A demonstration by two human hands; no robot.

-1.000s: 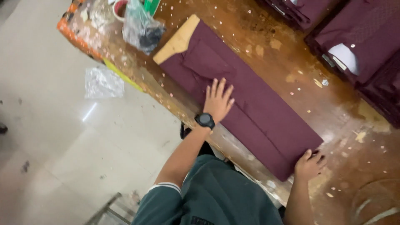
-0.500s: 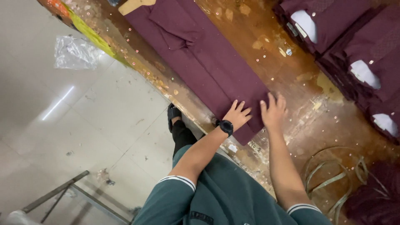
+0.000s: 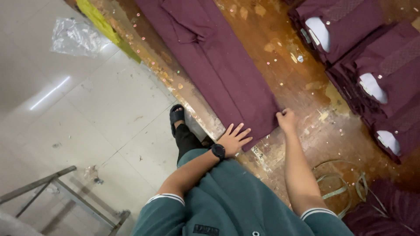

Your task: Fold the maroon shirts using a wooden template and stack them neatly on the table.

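A long maroon garment (image 3: 218, 65) lies folded into a narrow strip on a worn wooden table (image 3: 297, 87). My left hand (image 3: 234, 139), with a black watch on the wrist, rests flat with fingers spread at the strip's near end by the table edge. My right hand (image 3: 286, 119) is curled at the near right corner of the garment and pinches its edge.
Folded maroon shirts (image 3: 363, 65) with white inserts are stacked at the far right. Loose strapping bands (image 3: 345, 188) lie near my right forearm. More maroon cloth (image 3: 389, 209) sits at the lower right. On the tiled floor lie a clear plastic bag (image 3: 74, 37) and a metal frame (image 3: 65, 192).
Both hands have slid down the garment to its near end. My right hand has gone from flat on the cloth to curled on the corner.
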